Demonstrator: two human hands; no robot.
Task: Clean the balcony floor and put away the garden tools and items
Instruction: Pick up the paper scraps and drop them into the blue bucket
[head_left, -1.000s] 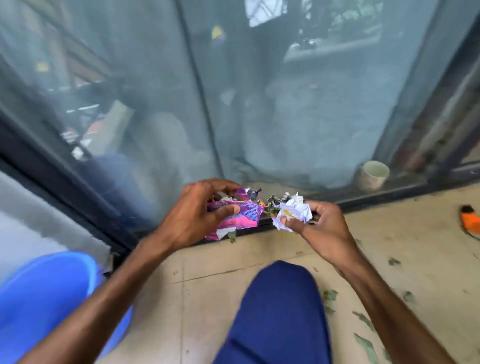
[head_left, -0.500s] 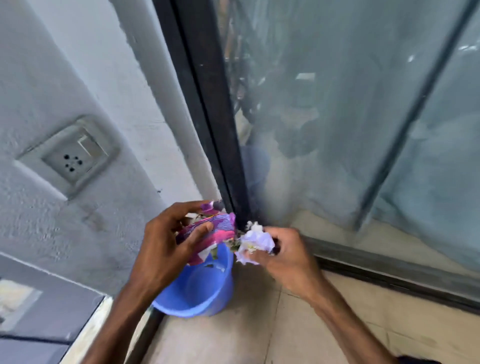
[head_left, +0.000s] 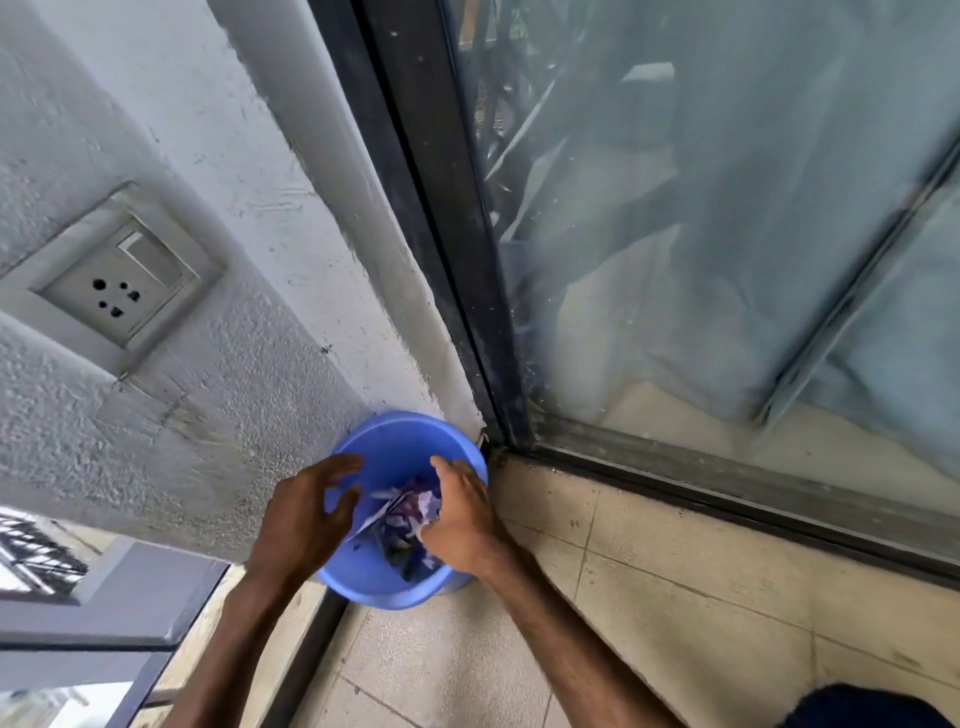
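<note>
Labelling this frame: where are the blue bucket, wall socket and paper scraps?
blue bucket (head_left: 400, 447), head view, bare far inner wall.
wall socket (head_left: 111, 299), head view, plate by the pin holes.
paper scraps (head_left: 409, 506), head view, purple piece on top.

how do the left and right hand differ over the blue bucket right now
The left hand has its fingers spread with gaps between them; the right hand keeps its fingers close together. The left hand is over the left rim of the blue bucket, the right hand over the right rim. The left hand is clear of the litter; the right thumb is right beside it. Both are open and hold nothing.
</note>
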